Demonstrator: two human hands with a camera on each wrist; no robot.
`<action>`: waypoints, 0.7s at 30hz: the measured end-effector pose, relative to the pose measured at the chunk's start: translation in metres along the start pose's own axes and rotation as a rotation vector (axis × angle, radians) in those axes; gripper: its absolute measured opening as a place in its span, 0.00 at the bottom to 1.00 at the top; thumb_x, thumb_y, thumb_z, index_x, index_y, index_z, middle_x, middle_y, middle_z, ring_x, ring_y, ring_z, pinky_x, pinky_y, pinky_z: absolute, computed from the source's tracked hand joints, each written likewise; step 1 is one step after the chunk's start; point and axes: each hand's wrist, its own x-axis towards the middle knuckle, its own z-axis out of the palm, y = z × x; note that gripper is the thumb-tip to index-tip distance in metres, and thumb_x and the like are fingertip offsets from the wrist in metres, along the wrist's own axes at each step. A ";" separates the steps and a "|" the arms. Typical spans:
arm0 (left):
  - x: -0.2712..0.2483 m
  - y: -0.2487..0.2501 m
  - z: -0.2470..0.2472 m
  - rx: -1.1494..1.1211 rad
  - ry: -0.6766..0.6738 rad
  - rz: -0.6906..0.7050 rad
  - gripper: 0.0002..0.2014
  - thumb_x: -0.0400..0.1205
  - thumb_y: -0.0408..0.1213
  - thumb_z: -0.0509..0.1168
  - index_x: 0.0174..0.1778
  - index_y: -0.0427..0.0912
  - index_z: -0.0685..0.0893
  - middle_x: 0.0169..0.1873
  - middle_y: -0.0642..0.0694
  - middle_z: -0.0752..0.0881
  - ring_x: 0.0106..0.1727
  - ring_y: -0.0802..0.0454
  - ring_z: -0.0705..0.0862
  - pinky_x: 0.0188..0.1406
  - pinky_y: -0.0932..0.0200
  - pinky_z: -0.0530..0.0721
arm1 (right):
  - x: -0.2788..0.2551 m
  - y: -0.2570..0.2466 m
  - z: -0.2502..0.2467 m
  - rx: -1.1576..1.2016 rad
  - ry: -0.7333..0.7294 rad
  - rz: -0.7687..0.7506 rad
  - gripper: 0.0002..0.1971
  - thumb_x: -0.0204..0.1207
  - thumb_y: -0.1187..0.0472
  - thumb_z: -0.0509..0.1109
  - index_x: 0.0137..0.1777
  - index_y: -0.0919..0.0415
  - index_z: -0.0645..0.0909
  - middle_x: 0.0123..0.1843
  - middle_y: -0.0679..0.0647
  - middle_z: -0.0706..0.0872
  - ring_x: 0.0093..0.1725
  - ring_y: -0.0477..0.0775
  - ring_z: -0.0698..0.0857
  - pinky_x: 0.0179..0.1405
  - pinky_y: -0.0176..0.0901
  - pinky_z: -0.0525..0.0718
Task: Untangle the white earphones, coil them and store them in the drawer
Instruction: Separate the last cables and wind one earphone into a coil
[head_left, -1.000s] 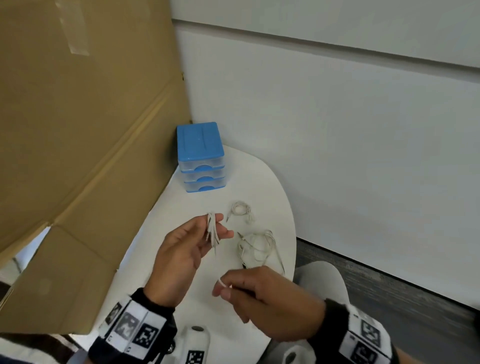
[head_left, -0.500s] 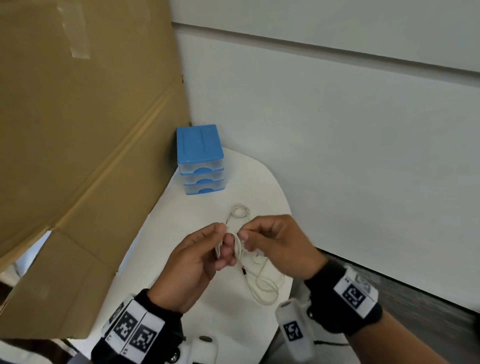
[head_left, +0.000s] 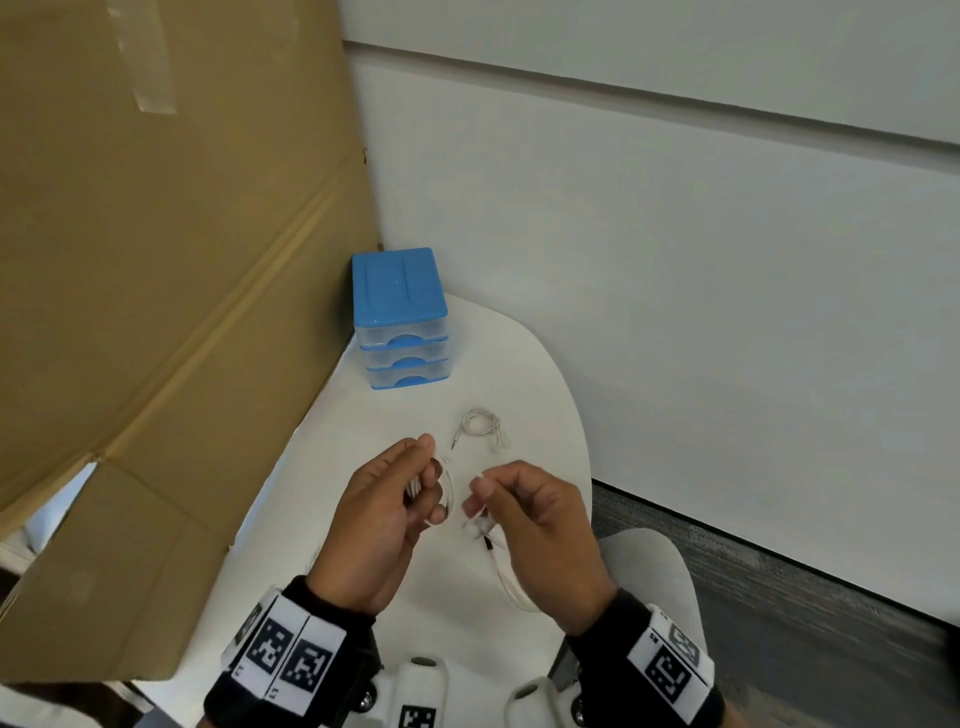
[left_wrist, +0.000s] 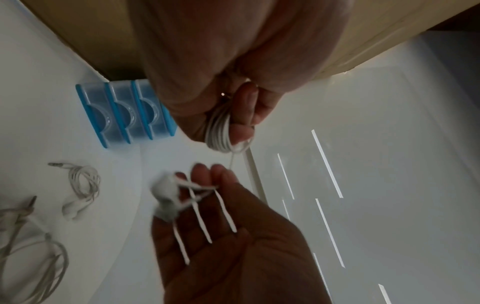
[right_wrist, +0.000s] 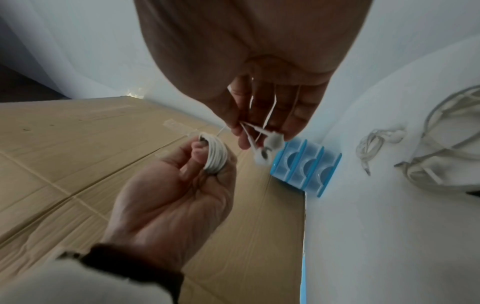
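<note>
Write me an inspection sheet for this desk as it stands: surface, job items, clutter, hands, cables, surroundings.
Surface: white rounded table, the things below lying on it.
Job's things: white earphones partly wound into a coil on the left-hand fingers, earbuds end not yet wound; blue drawer unit at the far edge, all three drawers closed.
Clutter: small coiled earphone set lying near the drawers; looser cable bundle lying under the right hand.
Hands: left hand grips the coil; right hand pinches the earbud end.
Cables: a short strand runs between the two hands, off the table.
Surroundings: cardboard box on the left, white wall behind, dark floor to the right.
</note>
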 end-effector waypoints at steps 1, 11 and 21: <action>0.001 -0.001 -0.001 0.013 0.004 0.006 0.16 0.84 0.37 0.61 0.30 0.41 0.73 0.27 0.47 0.72 0.27 0.53 0.64 0.28 0.60 0.72 | 0.001 -0.003 -0.004 -0.010 0.024 -0.023 0.09 0.81 0.67 0.69 0.40 0.60 0.87 0.35 0.54 0.90 0.33 0.47 0.85 0.40 0.39 0.82; 0.008 -0.003 0.009 -0.204 -0.044 0.005 0.15 0.85 0.37 0.59 0.32 0.42 0.77 0.27 0.48 0.76 0.26 0.54 0.73 0.33 0.59 0.74 | -0.009 0.003 0.007 0.016 -0.011 0.046 0.19 0.84 0.74 0.60 0.65 0.52 0.81 0.34 0.53 0.88 0.35 0.53 0.86 0.39 0.39 0.81; 0.011 -0.009 0.008 -0.130 -0.022 0.078 0.14 0.83 0.40 0.60 0.32 0.41 0.80 0.30 0.44 0.76 0.31 0.49 0.72 0.35 0.52 0.73 | -0.005 -0.011 0.018 0.120 0.049 0.084 0.10 0.81 0.64 0.69 0.42 0.62 0.91 0.29 0.51 0.84 0.29 0.45 0.79 0.32 0.34 0.76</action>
